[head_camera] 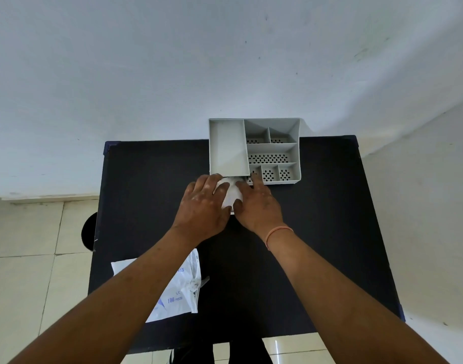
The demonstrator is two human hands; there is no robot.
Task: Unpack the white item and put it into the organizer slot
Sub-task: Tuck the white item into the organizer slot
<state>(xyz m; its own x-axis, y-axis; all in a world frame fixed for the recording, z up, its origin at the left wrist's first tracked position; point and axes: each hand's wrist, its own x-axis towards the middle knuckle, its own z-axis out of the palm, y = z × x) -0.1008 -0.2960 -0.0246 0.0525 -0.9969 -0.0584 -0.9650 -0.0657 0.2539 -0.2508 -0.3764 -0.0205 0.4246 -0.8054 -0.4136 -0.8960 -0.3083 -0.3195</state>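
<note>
A grey plastic organizer (293, 127) with several compartments stands at the far edge of the black table (317, 232). Its tall left slot (229, 145) is open at the top. Just in front of that slot, a soft white item (231, 194) is pressed between both hands. My left hand (203, 208) covers its left side. My right hand (259, 206) covers its right side, with a fingertip touching the organizer's front rim. Most of the white item is hidden by the fingers.
A torn white plastic package (178, 290) with blue print lies on the near left of the table, partly under my left forearm. A white wall rises behind the table. Pale floor tiles (28, 258) and a dark round object (90, 229) lie to the left.
</note>
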